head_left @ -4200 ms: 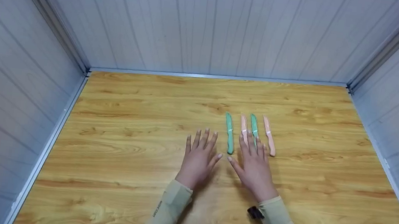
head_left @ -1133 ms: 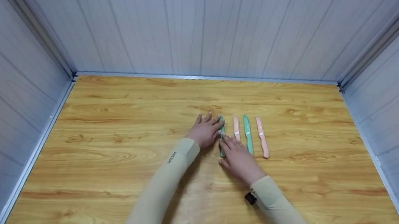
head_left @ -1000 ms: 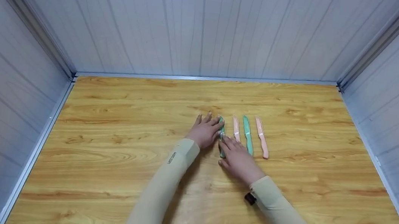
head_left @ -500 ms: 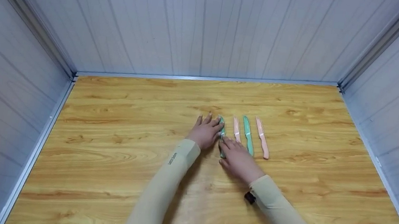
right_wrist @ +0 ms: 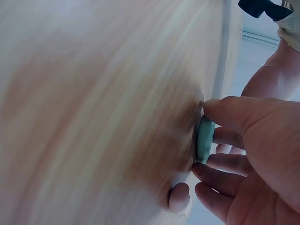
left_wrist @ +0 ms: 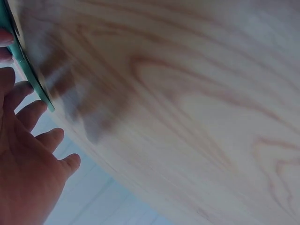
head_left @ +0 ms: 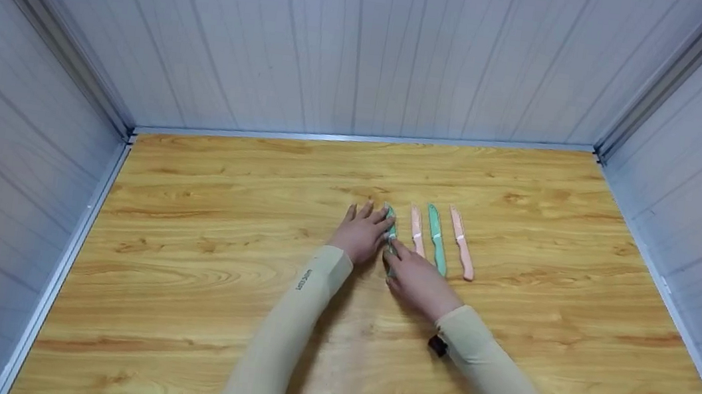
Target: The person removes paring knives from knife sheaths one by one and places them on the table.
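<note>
My left hand (head_left: pixel 360 235) rests near the table with fingers spread, its fingertips touching the blade of the leftmost green knife (head_left: pixel 393 227). My right hand (head_left: pixel 421 280) pinches that knife's handle between thumb and fingers; the right wrist view shows the green handle (right_wrist: pixel 205 139) between them. In the left wrist view the green blade (left_wrist: pixel 35 82) runs along the left fingertips. The hands partly cover this knife. To its right lie a pink knife (head_left: pixel 416 225), another green knife (head_left: pixel 436 234) and a second pink knife (head_left: pixel 462 244), side by side, tips pointing away.
A wood-grain table (head_left: pixel 212 287) carries everything. Pale panel walls (head_left: pixel 343 42) enclose it at the back and both sides, with a metal strip (head_left: pixel 358 138) along the back edge. A small black object (head_left: pixel 438 346) sits at the right wrist.
Over several seconds both hands have moved from lying flat apart to the leftmost green knife. In the last half second the right fingers have drawn in on its handle; the left hand barely moves.
</note>
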`<state>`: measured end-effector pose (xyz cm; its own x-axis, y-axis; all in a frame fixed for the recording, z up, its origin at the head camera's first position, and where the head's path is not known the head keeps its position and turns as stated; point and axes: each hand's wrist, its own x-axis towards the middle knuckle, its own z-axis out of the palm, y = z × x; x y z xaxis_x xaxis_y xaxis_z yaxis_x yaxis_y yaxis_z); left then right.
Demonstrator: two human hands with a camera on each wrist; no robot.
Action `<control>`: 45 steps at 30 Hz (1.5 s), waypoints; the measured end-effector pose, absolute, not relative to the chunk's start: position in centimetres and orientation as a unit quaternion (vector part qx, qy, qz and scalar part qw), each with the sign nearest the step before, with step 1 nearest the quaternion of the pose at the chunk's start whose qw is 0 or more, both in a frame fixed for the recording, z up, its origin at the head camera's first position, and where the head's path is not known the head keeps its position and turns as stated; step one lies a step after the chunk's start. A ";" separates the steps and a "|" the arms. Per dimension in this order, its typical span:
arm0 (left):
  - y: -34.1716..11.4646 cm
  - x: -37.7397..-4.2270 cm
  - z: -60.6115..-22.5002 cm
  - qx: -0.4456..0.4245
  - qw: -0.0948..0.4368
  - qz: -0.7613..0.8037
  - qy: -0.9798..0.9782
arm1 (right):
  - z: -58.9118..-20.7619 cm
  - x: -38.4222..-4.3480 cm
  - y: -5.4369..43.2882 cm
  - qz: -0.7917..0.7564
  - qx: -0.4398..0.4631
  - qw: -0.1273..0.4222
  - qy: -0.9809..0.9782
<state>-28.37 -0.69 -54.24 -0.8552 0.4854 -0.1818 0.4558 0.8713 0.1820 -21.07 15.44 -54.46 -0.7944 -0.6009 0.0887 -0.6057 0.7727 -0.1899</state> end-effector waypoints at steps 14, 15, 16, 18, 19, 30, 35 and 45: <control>-0.5 -28.2 -54.1 0.248 0.101 0.082 0.960 | -54.3 -21.7 15.0 0.108 0.323 0.021 -0.940; -0.5 -28.2 -54.0 0.250 0.098 0.085 0.959 | -54.3 -21.8 15.0 0.110 0.326 0.025 -0.938; -0.4 -28.2 -54.0 0.253 0.095 0.088 0.959 | -54.2 -21.8 15.1 0.112 0.327 0.025 -0.938; -0.3 -28.1 -53.9 0.259 0.090 0.092 0.957 | -54.1 -22.0 15.2 0.118 0.327 0.024 -0.937; -0.2 -28.1 -53.9 0.261 0.087 0.091 0.957 | -54.1 -22.0 15.2 0.123 0.326 0.021 -0.937; 0.7 -28.4 -54.6 0.274 0.051 0.077 0.957 | -53.2 -22.1 15.7 0.158 0.297 -0.042 -0.941; 0.9 -28.3 -54.6 0.289 0.044 0.086 0.952 | -53.0 -22.1 15.6 0.157 0.294 -0.050 -0.941; 0.9 -28.3 -54.6 0.293 0.040 0.117 0.948 | -52.7 -21.7 15.7 0.159 0.308 -0.033 -0.937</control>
<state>-28.30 0.91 -54.61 -0.8248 0.5654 -0.0065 0.5468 0.8004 0.2455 -21.71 15.66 -52.70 -0.8076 -0.5886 0.0354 -0.5674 0.7594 -0.3184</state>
